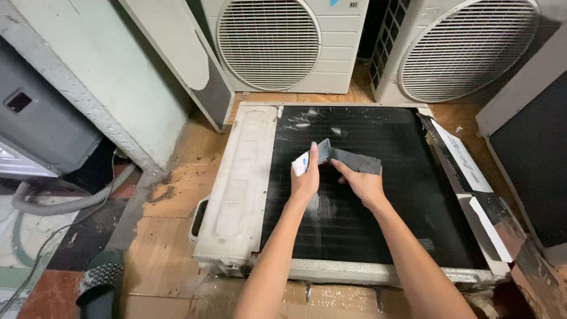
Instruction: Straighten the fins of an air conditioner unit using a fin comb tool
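Nearest the viewer, a green patterned slipper [100,282] rests on the worn wooden floor [165,260]. An air-conditioner unit [236,195] lies flat on that floor, its cream casing scuffed, its black finned coil [401,195] ribbed and dusted with pale streaks. Above the coil's upper middle, the left hand [305,177] and right hand [363,182] share a dark grey strip [354,159], flat, flexible and bent at one end. The left fingers [312,155] close on its bent end, where a white backing shows; the right fingers [348,172] curl under its length. Beyond stand two upright outdoor units [277,44] with round white fan grilles [466,50].
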